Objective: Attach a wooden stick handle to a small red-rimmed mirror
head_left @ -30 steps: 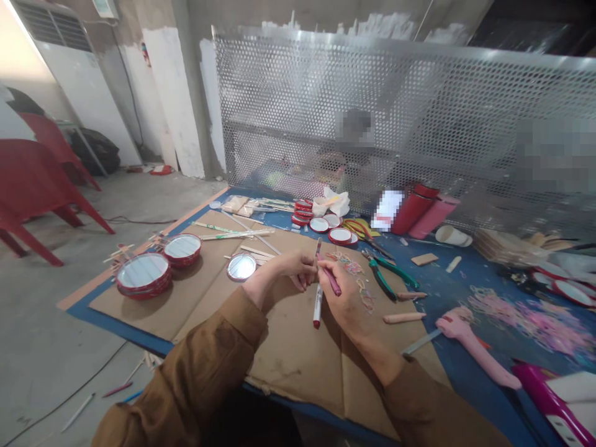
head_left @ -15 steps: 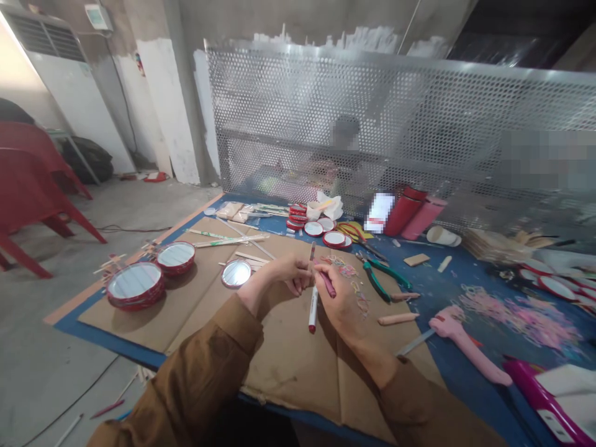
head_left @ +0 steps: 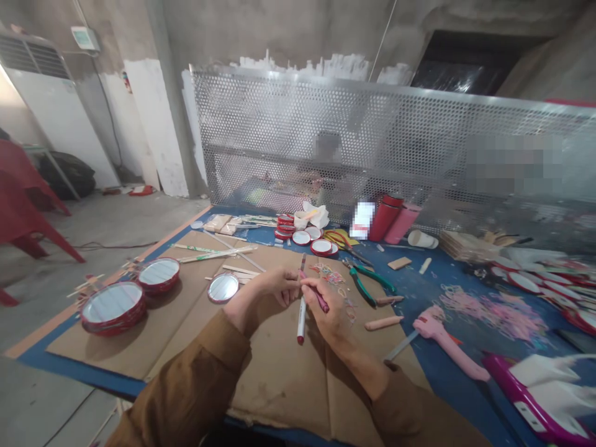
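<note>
My left hand (head_left: pixel 282 285) is closed, its fingertips pinching a thin strip (head_left: pixel 303 259) whose upper end sticks up with a dark reddish-brown patch. My right hand (head_left: pixel 329 313) is closed around a pinkish-purple pen (head_left: pixel 321 301), its tip meeting the strip near the left fingertips. Just below the fingers is a white marker (head_left: pixel 301 323) with a red end; whether it lies on the cardboard or is held I cannot tell. Brown cardboard (head_left: pixel 274 372) spreads underneath. Left of my hands lies a round red-rimmed disc (head_left: pixel 223 287), near some pale wooden sticks (head_left: pixel 239 271).
Two red drum-like bodies (head_left: pixel 113 307) sit at the left. To the right are green-handled pliers (head_left: pixel 372 282), wooden pegs (head_left: pixel 384 323), a pink glue gun (head_left: pixel 449 344), rubber bands (head_left: pixel 493 313) and a purple power strip (head_left: pixel 526 397). Bottles (head_left: pixel 386 218) stand before a perforated metal screen (head_left: pixel 279 124).
The camera view has shifted, so the whole scene sits a little further left and lower. Both hands keep nearly the same pose, with the pen still against the strip.
</note>
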`<state>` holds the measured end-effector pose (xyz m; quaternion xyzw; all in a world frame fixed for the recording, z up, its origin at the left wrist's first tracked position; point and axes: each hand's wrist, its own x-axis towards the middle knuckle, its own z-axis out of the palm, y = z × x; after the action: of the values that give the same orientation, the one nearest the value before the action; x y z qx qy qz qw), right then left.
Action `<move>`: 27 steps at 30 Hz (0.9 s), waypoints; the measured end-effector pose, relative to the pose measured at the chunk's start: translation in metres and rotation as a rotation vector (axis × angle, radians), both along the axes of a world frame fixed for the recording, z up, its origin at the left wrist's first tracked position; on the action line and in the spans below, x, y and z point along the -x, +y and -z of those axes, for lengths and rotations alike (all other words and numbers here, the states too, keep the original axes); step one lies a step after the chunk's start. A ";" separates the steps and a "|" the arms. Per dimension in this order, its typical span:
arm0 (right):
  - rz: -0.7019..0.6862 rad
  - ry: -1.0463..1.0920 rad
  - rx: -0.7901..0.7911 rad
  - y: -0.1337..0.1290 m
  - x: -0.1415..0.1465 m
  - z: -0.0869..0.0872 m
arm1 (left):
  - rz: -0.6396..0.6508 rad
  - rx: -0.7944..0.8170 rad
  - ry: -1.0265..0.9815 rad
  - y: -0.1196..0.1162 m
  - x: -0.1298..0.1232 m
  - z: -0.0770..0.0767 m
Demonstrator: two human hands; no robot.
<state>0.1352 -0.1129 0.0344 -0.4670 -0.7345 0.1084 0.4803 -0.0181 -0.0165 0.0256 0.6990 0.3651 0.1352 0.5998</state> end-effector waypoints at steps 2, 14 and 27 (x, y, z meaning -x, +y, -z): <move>-0.005 0.036 0.055 -0.001 -0.002 0.002 | -0.003 -0.001 0.040 -0.001 0.000 -0.002; 0.003 -0.167 0.093 -0.008 -0.007 0.003 | -0.027 -0.019 0.081 -0.005 0.002 -0.008; -0.123 -0.268 -0.002 -0.020 0.004 -0.003 | -0.048 -0.024 0.056 0.001 0.004 0.003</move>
<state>0.1313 -0.1326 0.0378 -0.4310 -0.8194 0.0734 0.3708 -0.0219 -0.0152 0.0222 0.7007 0.3968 0.1343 0.5775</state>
